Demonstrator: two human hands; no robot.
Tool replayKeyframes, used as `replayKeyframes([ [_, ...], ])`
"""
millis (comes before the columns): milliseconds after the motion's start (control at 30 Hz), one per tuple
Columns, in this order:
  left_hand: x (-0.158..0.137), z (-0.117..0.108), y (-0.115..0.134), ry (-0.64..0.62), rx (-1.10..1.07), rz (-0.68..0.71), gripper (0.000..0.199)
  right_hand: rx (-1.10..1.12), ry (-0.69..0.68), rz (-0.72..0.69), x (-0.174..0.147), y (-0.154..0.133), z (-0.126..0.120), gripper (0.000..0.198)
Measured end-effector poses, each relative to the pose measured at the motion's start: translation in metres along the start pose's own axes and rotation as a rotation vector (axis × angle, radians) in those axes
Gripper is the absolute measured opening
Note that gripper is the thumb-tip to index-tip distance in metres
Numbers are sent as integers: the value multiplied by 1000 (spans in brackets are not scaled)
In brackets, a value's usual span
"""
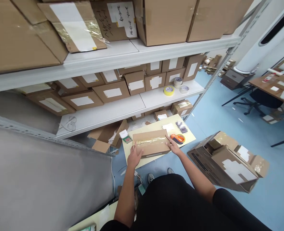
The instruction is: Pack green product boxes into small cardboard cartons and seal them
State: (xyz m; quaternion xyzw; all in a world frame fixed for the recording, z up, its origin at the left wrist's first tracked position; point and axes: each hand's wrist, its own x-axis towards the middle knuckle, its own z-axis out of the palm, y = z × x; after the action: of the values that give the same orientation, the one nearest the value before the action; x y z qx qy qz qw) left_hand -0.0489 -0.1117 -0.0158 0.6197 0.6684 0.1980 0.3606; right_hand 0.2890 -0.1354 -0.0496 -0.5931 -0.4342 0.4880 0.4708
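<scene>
Log: State of the grip?
Remote: From my seat on the head view, the left hand (134,156) lies over the near left corner of the cardboard box (154,148), and the right hand (173,146) holds its right end. I read both as gripping the box between them; the pressure I cannot tell.

Log: Position of the box?
Remote: Lower centre of the frame, flat on the pale yellow table (190,136), below the shelving (122,109).

Log: Progress?
Remote: Flaps shut, clear tape (154,140) along the top seam. I judge the top closure done or nearly so. The underside is hidden, so I cannot confirm it.

Log: What is left?
Remote: Perhaps only pressing the tape flat. I note a white strip along the near side, too small to read, and no label on the top.

Log: Tools?
Remote: The orange tape dispenser (178,138) is down just beside the right end, in neither hand. A small green-and-white carton (125,136) stands near the left end.
</scene>
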Motion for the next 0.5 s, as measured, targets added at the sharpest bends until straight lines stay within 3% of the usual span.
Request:
replayKeyframes([
  [133,5,-2,-2,-9,-7,-1,105,-13,12,-24,-1,-7,2,70],
  [300,8,-2,3,-31,-26,-22,103,-73,-45,-46,-2,-17,-7,72],
  [433,9,-3,6,-14,-62,-58,103,-78,-141,-54,5,-8,-27,85],
  [500,11,-4,8,-6,-84,-95,105,-81,-100,-20,14,5,-45,83],
])
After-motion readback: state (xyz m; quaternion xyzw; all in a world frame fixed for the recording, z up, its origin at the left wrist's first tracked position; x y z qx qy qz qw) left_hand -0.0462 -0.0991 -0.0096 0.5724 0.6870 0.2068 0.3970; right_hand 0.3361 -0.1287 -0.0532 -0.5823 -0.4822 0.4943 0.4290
